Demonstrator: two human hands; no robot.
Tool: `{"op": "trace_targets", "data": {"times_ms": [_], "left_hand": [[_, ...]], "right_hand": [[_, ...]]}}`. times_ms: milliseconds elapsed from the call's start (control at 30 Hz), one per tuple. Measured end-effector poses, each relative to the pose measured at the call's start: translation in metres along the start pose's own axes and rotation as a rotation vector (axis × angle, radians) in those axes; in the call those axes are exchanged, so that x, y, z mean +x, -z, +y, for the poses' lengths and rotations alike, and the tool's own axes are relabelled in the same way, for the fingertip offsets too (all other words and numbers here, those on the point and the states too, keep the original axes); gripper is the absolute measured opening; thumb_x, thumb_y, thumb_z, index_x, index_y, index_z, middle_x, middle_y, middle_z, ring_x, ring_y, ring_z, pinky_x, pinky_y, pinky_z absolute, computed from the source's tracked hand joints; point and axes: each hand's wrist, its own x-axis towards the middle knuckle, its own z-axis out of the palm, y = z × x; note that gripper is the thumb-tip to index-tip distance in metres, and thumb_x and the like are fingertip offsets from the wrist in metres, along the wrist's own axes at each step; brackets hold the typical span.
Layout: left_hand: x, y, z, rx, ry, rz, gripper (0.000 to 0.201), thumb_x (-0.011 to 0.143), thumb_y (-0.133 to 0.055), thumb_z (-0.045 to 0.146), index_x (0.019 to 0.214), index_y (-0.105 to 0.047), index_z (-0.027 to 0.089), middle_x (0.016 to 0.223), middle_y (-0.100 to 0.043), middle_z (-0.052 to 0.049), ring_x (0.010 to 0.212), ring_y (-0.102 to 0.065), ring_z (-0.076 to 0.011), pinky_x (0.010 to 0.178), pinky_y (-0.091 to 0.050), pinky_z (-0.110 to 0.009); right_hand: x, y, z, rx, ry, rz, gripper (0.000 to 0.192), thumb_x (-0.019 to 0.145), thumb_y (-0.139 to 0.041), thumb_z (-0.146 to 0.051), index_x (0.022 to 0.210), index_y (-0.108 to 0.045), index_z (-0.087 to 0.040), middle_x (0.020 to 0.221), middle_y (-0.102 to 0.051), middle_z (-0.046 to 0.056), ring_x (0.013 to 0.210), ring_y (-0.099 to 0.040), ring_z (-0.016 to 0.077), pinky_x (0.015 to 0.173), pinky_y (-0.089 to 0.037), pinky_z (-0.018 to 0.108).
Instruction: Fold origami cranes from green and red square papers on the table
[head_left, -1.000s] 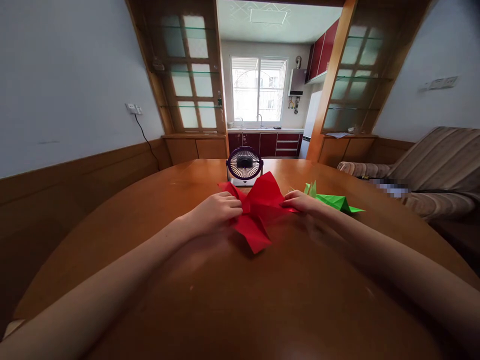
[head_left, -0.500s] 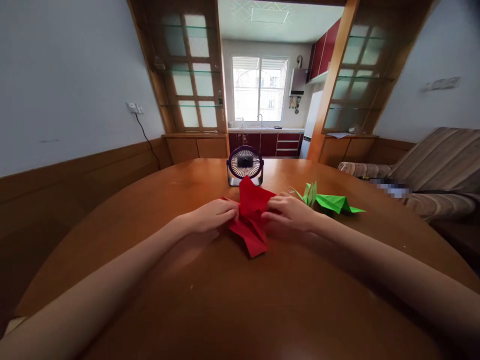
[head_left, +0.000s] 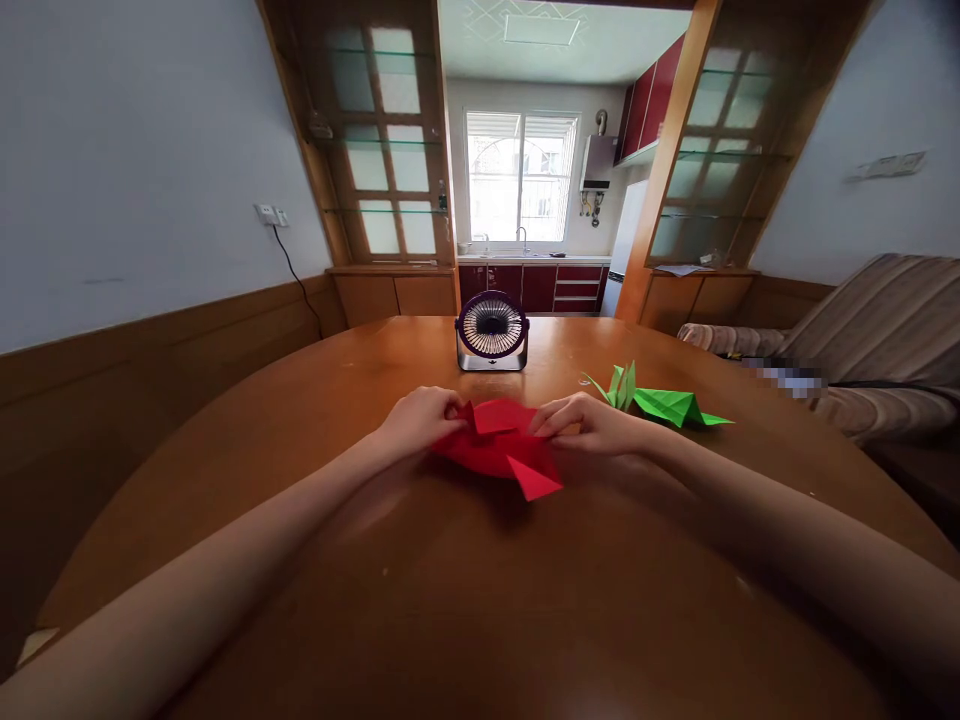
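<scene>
A partly folded sheet of red paper point(head_left: 495, 455) is between my hands over the middle of the table. My left hand point(head_left: 424, 418) pinches its left edge, where a small corner sticks up. On the other side my right hand point(head_left: 581, 424) grips the right part between thumb and fingers. One pointed flap hangs toward me at the lower right. Some fingertips are hidden behind the paper. To the right of my right hand lie two folded green paper pieces, a lighter spiky one point(head_left: 621, 388) and a brighter one with a pointed end point(head_left: 673, 406).
The brown oval wooden table point(head_left: 420, 600) spreads under my arms. A small dark purple fan point(head_left: 492, 328) stands beyond the red paper. A striped sofa point(head_left: 892, 320) is past the table's right edge, and a black cord point(head_left: 296, 280) hangs from the left wall socket.
The red paper's tall upright part has come down, and the sheet now lies wider and lower. Its near flap points to the right. My left hand has shifted its grip along the left edge.
</scene>
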Motion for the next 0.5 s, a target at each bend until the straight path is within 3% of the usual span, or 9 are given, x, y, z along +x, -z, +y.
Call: {"op": "trace_targets", "data": {"times_ms": [33,100,200,267,400,500], "left_hand": [[0.002,0.002,-0.002,-0.056,0.023,0.013,0.017,0.076,-0.06,0.032,0.084,-0.065,0.018,0.072,-0.066,-0.002,0.066,-0.062,-0.018,0.057,-0.042,-0.026],[0.004,0.005,-0.009,-0.219,0.074,-0.002,0.03,0.073,-0.065,0.035,0.096,-0.063,0.017,0.059,-0.057,0.002,0.053,-0.055,-0.0143,0.048,-0.036,-0.024],[0.007,0.012,-0.022,-0.473,0.12,-0.174,0.065,0.069,-0.068,0.034,0.126,-0.045,0.013,0.051,-0.046,0.009,0.043,-0.046,-0.0117,0.043,-0.031,-0.022],[0.006,0.017,-0.031,-0.554,0.144,-0.279,0.073,0.068,-0.067,0.03,0.132,-0.036,0.014,0.053,-0.046,0.01,0.044,-0.046,-0.0112,0.044,-0.032,-0.022],[0.0,0.028,-0.038,-0.464,0.21,-0.43,0.071,0.065,-0.07,0.033,0.128,-0.043,0.019,0.056,-0.044,0.009,0.045,-0.044,-0.0102,0.043,-0.027,-0.021],[-0.004,0.032,-0.027,-0.2,0.219,-0.477,0.068,0.067,-0.067,0.032,0.13,-0.046,0.02,0.068,-0.057,0.002,0.058,-0.055,-0.016,0.049,-0.036,-0.024]], "right_hand": [[-0.001,0.003,0.001,0.009,-0.021,0.0,0.018,0.085,-0.055,-0.014,0.087,-0.072,-0.015,0.096,-0.07,0.007,0.088,-0.063,0.0146,0.082,-0.05,0.031],[-0.004,0.01,0.004,0.017,-0.072,-0.004,0.018,0.082,-0.056,-0.012,0.084,-0.073,-0.015,0.094,-0.07,0.007,0.087,-0.063,0.0145,0.082,-0.05,0.031],[-0.009,0.019,0.01,0.021,-0.118,-0.07,0.019,0.078,-0.056,-0.008,0.081,-0.073,-0.015,0.091,-0.071,0.006,0.086,-0.063,0.0148,0.083,-0.05,0.031],[-0.011,0.023,0.014,0.002,-0.143,-0.12,0.022,0.076,-0.054,-0.004,0.08,-0.073,-0.014,0.09,-0.071,0.006,0.085,-0.063,0.0145,0.082,-0.05,0.03],[-0.013,0.025,0.024,-0.082,-0.178,-0.176,0.028,0.071,-0.05,0.002,0.079,-0.072,-0.014,0.088,-0.069,0.005,0.079,-0.062,0.0127,0.073,-0.049,0.025],[-0.012,0.021,0.024,-0.174,-0.152,-0.23,0.029,0.07,-0.052,0.003,0.082,-0.071,-0.015,0.091,-0.068,0.005,0.079,-0.061,0.0125,0.072,-0.048,0.024]]}}
